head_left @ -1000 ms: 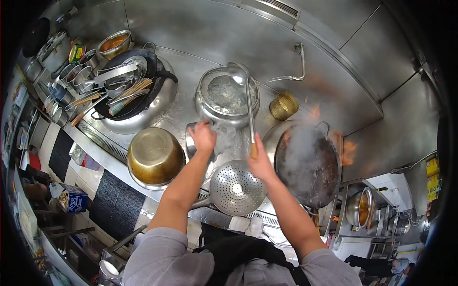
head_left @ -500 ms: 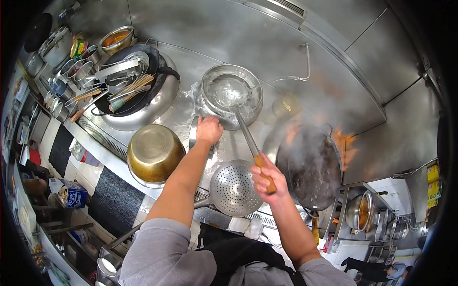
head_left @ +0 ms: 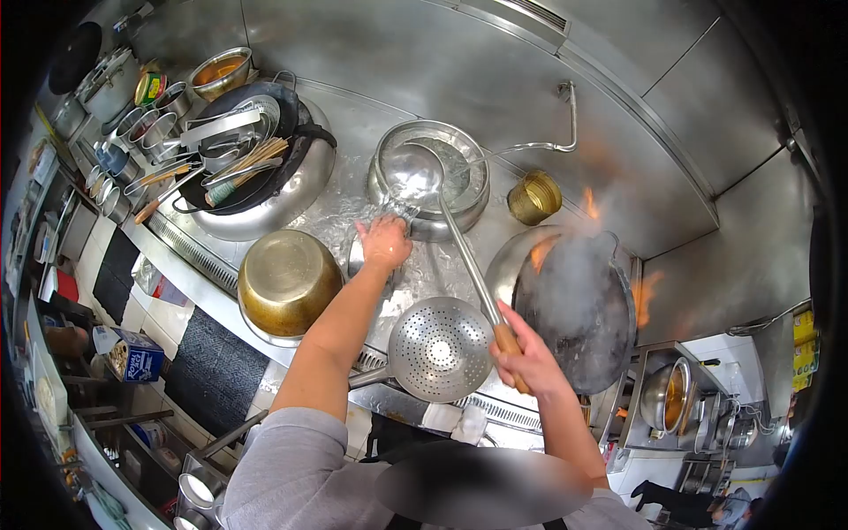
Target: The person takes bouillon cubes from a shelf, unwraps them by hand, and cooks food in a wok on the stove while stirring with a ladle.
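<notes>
My right hand (head_left: 527, 355) is wrapped round the wooden handle of a long steel ladle (head_left: 465, 247). The ladle's bowl is tilted at the near left rim of a round metal pot (head_left: 481, 199) of water, and water runs down over my left hand (head_left: 386, 241). That hand grips a shiny metal container (head_left: 356, 258) on the wet stovetop; my hand and the water hide most of its shape. Just in front of me, between my arms, lies a perforated strainer (head_left: 440, 349). Right of the ladle, a black wok (head_left: 574, 327) steams with flames around it.
An upturned brassy pot (head_left: 287, 274) stands left of my left forearm. Farther left, a large wok (head_left: 265, 190) holds skimmers and brushes. A water spout (head_left: 530, 147) reaches over the pot. A brass-coloured can (head_left: 535, 196) sits behind the steaming wok.
The ladle's bowl has risen out of the pot's middle and tipped toward the near left rim, spilling water. My right hand has moved slightly right and toward me. The wok's smoke has shifted.
</notes>
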{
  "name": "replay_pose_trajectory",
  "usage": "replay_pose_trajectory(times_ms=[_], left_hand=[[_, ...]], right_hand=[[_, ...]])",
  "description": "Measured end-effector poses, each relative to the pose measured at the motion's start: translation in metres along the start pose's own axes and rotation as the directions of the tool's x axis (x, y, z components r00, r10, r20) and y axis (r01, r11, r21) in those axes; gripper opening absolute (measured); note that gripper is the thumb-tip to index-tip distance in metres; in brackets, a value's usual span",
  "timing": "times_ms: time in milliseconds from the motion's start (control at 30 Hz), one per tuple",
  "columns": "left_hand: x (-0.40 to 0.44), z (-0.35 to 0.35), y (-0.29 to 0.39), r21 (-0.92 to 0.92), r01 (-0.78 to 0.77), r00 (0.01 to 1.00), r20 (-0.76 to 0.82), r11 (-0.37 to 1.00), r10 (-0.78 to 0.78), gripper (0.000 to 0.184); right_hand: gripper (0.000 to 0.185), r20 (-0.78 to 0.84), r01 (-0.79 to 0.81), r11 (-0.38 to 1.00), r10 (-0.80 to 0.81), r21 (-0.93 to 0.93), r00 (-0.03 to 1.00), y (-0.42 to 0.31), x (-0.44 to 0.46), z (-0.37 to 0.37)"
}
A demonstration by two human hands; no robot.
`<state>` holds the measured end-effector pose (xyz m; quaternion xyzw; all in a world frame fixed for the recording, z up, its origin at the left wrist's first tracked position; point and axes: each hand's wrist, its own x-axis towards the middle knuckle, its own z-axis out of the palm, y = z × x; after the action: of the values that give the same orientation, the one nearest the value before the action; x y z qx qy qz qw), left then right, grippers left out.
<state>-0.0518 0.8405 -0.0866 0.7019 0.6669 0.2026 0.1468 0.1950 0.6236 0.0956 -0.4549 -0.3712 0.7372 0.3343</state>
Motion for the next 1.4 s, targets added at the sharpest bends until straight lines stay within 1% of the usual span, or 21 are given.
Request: replay_pose_trajectory(times_ms=[133,200,233,300,333,367,400,433,467,500,533,667,733,833,967,1033,1100,1167,1233,1367,1400], left_hand=[[-0.002,0.025,-0.001,0.014,0.010,1.000,0.014,1.000,-0.010,0.028],[-0.003,0.037,-0.003,0.012,-0.019,0.997,-0.070,1.000,0.020,0.027],[-0.007,0.035,-0.002,0.015,-0.021,0.997,-0.076,1.000,0.022,0.027],[-0.012,0.030,0.002,-0.020,0.005,0.997,-0.080,1.000,-0.006,0.032],[-0.010,0.025,0.002,-0.017,-0.002,0.996,-0.088,1.000,0.001,0.032],[-0.009,0.021,0.001,-0.107,0.066,0.988,-0.135,0.992,-0.080,0.030],[-0.010,0.019,-0.003,-0.199,0.131,0.972,-0.169,0.971,-0.166,0.028],[-0.013,0.017,-0.008,-0.291,0.192,0.948,-0.191,0.937,-0.254,0.026],[-0.008,0.027,-0.020,-0.373,0.248,0.904,-0.244,0.894,-0.352,0.022],[-0.008,0.027,-0.029,-0.371,0.248,0.903,-0.245,0.895,-0.352,0.022],[-0.009,0.028,-0.037,-0.431,0.322,0.879,-0.194,0.843,-0.435,0.022],[-0.014,0.076,-0.076,-0.602,0.434,0.761,-0.153,0.670,-0.631,0.030],[-0.021,0.089,-0.080,-0.689,0.488,0.695,-0.065,0.536,-0.716,0.030],[-0.042,0.050,-0.048,-0.749,0.464,0.683,-0.038,0.473,-0.730,0.027],[-0.040,0.076,-0.062,-0.732,0.467,0.686,-0.053,0.496,-0.725,0.023],[-0.038,0.091,-0.068,-0.723,0.422,0.695,-0.130,0.547,-0.707,0.021],[-0.042,0.089,-0.065,-0.744,0.413,0.706,-0.103,0.526,-0.700,0.022],[-0.045,0.082,-0.061,-0.764,0.402,0.717,-0.080,0.504,-0.692,0.022],[-0.048,0.070,-0.054,-0.727,0.416,0.754,-0.060,0.546,-0.654,0.027],[-0.039,0.059,-0.049,-0.645,0.396,0.776,-0.147,0.653,-0.614,0.033],[-0.033,0.049,-0.046,-0.569,0.376,0.827,-0.150,0.731,-0.542,0.035]], right_hand=[[0.085,-0.170,0.061,0.963,-0.108,-0.263,0.979,0.005,0.061,0.000],[0.084,-0.262,0.054,0.913,-0.172,-0.405,0.950,0.021,0.106,0.001],[0.084,-0.289,0.054,0.802,-0.277,-0.595,0.916,0.044,0.138,-0.009],[0.085,-0.289,0.044,0.653,-0.393,-0.756,0.873,0.045,0.163,0.004],[0.085,-0.345,0.044,0.877,-0.233,-0.478,0.909,0.040,0.168,0.010],[0.086,-0.338,0.013,0.990,-0.060,-0.140,0.939,0.028,0.167,0.019],[0.075,-0.278,0.021,0.981,0.034,0.193,0.960,0.015,0.164,0.016],[0.075,-0.279,0.021,0.980,0.036,0.199,0.959,0.014,0.161,0.004],[0.070,-0.118,0.013,0.860,0.055,0.509,0.991,0.015,0.160,-0.009],[0.065,0.045,-0.045,0.652,0.016,0.757,0.999,0.014,0.159,-0.011],[0.051,0.095,-0.046,0.655,-0.040,0.754,0.995,0.021,0.154,-0.008],[0.043,0.173,-0.059,0.546,-0.160,0.836,0.972,0.034,0.110,0.002],[0.046,0.184,-0.065,0.550,-0.165,0.833,0.969,0.030,0.081,0.008],[0.054,0.190,-0.055,0.575,-0.178,0.816,0.966,0.029,0.048,0.005],[0.067,0.151,-0.019,0.683,-0.134,0.730,0.979,0.023,0.009,0.009],[0.077,0.110,-0.011,0.808,-0.066,0.589,0.992,0.025,-0.010,0.008],[0.086,0.104,-0.009,0.815,-0.063,0.579,0.993,0.029,-0.027,0.009],[0.090,0.078,-0.024,0.921,-0.007,0.388,0.997,0.031,-0.043,0.010],[0.092,0.092,-0.037,0.923,0.002,0.382,0.996,0.039,-0.057,0.005],[0.093,0.060,-0.083,0.977,0.072,0.196,0.996,0.049,-0.077,-0.002],[0.094,0.033,-0.084,0.988,0.081,0.131,0.996,0.050,-0.080,-0.001]])
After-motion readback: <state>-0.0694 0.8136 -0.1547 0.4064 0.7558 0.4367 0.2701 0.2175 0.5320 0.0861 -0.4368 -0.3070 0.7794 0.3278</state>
